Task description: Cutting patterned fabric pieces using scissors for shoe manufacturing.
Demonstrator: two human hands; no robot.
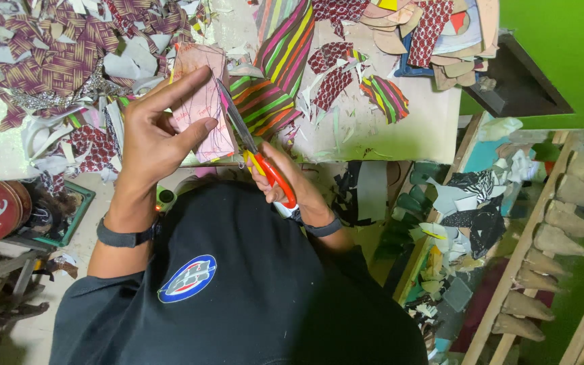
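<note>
A cluttered workshop with green walls frames a pale desk point(373, 135) buried in patterned offcuts; nearest the viewer a black cap fills six o'clock, and just beyond it the right hand point(285, 179) has its grip closed through the red handles of the scissors point(251, 145), blades parted around the sheet's edge. At eleven o'clock the left hand point(153, 132) pinches a pink marked sheet point(201, 101) between thumb and fingers, held above the desk; cutting well likely means keeping the sheet taut and turning it into the blades along the drawn lines; farther off lie striped fabric point(278, 67) and, at three o'clock, wooden racks point(542, 236).
</note>
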